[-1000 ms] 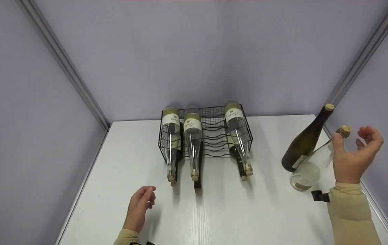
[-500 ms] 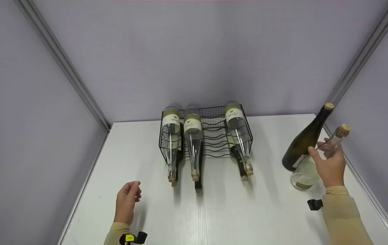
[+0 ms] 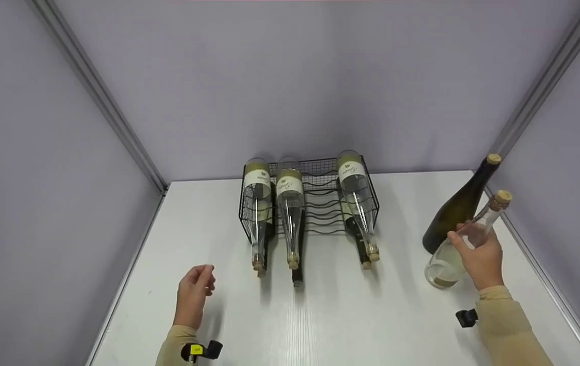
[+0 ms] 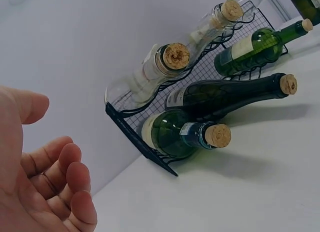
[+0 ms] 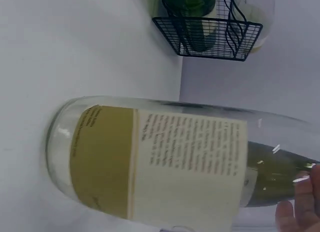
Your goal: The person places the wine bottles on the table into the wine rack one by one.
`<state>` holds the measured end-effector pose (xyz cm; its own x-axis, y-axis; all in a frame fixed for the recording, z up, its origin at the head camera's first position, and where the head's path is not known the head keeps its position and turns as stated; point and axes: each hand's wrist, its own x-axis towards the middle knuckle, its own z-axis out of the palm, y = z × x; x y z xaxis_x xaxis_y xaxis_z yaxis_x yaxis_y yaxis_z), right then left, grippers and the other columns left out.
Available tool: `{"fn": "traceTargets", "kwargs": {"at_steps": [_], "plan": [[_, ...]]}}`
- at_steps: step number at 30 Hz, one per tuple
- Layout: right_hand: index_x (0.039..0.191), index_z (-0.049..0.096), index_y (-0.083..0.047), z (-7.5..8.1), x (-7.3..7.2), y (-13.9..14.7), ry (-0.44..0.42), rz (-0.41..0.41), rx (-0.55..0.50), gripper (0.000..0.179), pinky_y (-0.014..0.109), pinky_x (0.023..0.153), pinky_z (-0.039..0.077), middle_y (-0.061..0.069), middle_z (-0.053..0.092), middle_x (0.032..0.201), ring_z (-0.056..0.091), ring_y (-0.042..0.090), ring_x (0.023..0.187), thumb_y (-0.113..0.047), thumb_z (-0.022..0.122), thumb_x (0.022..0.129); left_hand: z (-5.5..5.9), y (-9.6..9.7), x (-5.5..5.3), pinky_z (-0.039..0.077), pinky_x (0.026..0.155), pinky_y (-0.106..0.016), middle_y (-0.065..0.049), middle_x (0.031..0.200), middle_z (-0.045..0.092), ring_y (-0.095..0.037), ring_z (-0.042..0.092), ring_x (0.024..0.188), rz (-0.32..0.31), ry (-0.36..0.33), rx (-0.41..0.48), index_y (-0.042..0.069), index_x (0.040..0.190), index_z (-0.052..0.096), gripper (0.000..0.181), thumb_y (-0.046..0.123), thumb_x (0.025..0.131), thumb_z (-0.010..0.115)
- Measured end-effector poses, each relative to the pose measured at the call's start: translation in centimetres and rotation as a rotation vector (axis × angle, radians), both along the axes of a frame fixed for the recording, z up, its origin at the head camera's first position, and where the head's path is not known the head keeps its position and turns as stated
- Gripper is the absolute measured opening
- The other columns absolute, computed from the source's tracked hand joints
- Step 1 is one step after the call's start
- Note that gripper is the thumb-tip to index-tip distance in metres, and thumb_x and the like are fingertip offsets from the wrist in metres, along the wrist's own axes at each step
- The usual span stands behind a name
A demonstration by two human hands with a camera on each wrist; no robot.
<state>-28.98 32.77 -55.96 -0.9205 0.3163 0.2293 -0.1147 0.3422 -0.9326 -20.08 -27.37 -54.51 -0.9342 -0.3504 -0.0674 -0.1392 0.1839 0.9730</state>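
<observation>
My right hand [image 3: 484, 260] grips a clear, corked glass wine bottle [image 3: 443, 264] around its upper body, below the neck. The bottle leans to the right; in the right wrist view its gold and white label [image 5: 185, 147] faces the camera. Just behind it stands a dark green corked wine bottle [image 3: 453, 212]. My left hand [image 3: 191, 296] hangs over the left part of the table with nothing in it. Its fingers are loosely curled in the left wrist view, near the wire wine rack [image 4: 142, 147].
At the back of the table, the black rack holds three clear bottles [image 3: 290, 203] on its upper level, and green bottles [image 4: 215, 99] lie below. Corked necks jut out past the rack's front. Grey walls [image 3: 290, 81] close off the back and both sides.
My right hand, beside the bottle's neck at first, has come down and taken hold of the clear bottle. The bottle has shifted slightly left. My left hand has drawn a little leftward.
</observation>
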Motion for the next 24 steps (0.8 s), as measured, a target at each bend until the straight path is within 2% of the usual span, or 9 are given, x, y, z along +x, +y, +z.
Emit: {"fn": "traceTargets", "kwargs": {"at_steps": [5, 8, 10, 12, 14, 16, 20, 24], "plan": [[0.132, 0.042, -0.003, -1.5, 0.7, 0.2, -0.023, 0.222, 0.081, 0.057, 0.009, 0.095, 0.034, 0.014, 0.052, 0.131, 0.046, -0.002, 0.117, -0.021, 0.073, 0.087, 0.2, 0.1, -0.3, 0.049, 0.071, -0.034, -0.014, 0.090, 0.055, -0.032, 0.054, 0.083, -0.010, 0.007, -0.008, 0.003, 0.107, 0.060, 0.034, 0.036, 0.098, 0.056], [0.137, 0.039, -0.006, -2.2, 0.8, 0.4, -0.035, 0.329, 0.103, 0.065, 0.010, 0.095, 0.033, 0.013, 0.049, 0.133, 0.045, 0.003, 0.119, -0.019, 0.076, 0.085, 0.3, 0.0, -0.4, 0.049, 0.071, -0.036, -0.016, 0.090, 0.055, -0.030, 0.054, 0.081, -0.007, 0.014, -0.010, 0.003, 0.106, 0.060, 0.035, 0.037, 0.097, 0.057], [0.139, 0.036, -0.007, -2.5, 0.7, 0.4, -0.044, 0.391, 0.092, 0.071, 0.020, 0.103, 0.032, 0.015, 0.047, 0.135, 0.044, 0.011, 0.124, -0.016, 0.078, 0.083, 0.3, -0.1, -0.5, 0.048, 0.071, -0.034, -0.017, 0.090, 0.055, -0.028, 0.054, 0.080, -0.014, 0.014, -0.005, 0.003, 0.106, 0.060, 0.036, 0.038, 0.097, 0.057], [0.140, 0.033, -0.009, -2.7, 0.5, 0.4, -0.059, 0.434, 0.085, 0.076, 0.038, 0.111, 0.028, 0.017, 0.046, 0.137, 0.039, 0.021, 0.130, -0.015, 0.079, 0.080, 0.4, -0.1, -0.6, 0.049, 0.071, -0.034, -0.016, 0.090, 0.055, -0.026, 0.054, 0.080, -0.022, 0.011, -0.004, 0.003, 0.106, 0.060, 0.038, 0.040, 0.096, 0.057], [0.142, 0.029, -0.010, -3.0, 0.3, 0.3, -0.094, 0.471, 0.082, 0.082, 0.057, 0.109, 0.022, 0.019, 0.044, 0.141, 0.031, 0.030, 0.137, -0.016, 0.080, 0.079, 0.5, -0.1, -0.7, 0.049, 0.072, -0.034, -0.017, 0.091, 0.055, -0.025, 0.054, 0.080, -0.030, 0.009, -0.003, 0.003, 0.107, 0.059, 0.040, 0.041, 0.095, 0.058], [0.144, 0.025, -0.009, -3.4, 0.2, 0.2, -0.118, 0.501, 0.087, 0.086, 0.069, 0.103, 0.017, 0.020, 0.041, 0.144, 0.023, 0.037, 0.139, -0.017, 0.081, 0.079, 0.8, 0.0, -0.7, 0.049, 0.072, -0.034, -0.019, 0.093, 0.055, -0.026, 0.054, 0.081, -0.037, 0.000, -0.005, 0.003, 0.108, 0.059, 0.037, 0.038, 0.096, 0.057], [0.146, 0.024, -0.010, -4.0, 0.1, -0.1, -0.160, 0.514, 0.131, 0.088, 0.071, 0.101, 0.019, 0.017, 0.037, 0.147, 0.018, 0.041, 0.140, -0.021, 0.080, 0.080, 1.0, 0.0, -0.8, 0.049, 0.072, -0.034, -0.021, 0.096, 0.055, -0.025, 0.053, 0.081, -0.040, -0.004, -0.013, 0.003, 0.108, 0.058, 0.035, 0.036, 0.097, 0.057], [0.144, 0.031, -0.010, -3.8, 0.2, -0.6, -0.164, 0.486, 0.144, 0.083, 0.069, 0.102, 0.021, 0.017, 0.033, 0.149, 0.020, 0.043, 0.139, -0.025, 0.080, 0.079, 1.0, -0.1, -1.1, 0.049, 0.072, -0.036, -0.020, 0.095, 0.055, -0.023, 0.054, 0.079, -0.033, 0.016, -0.024, 0.004, 0.106, 0.059, 0.037, 0.039, 0.096, 0.059]]}}
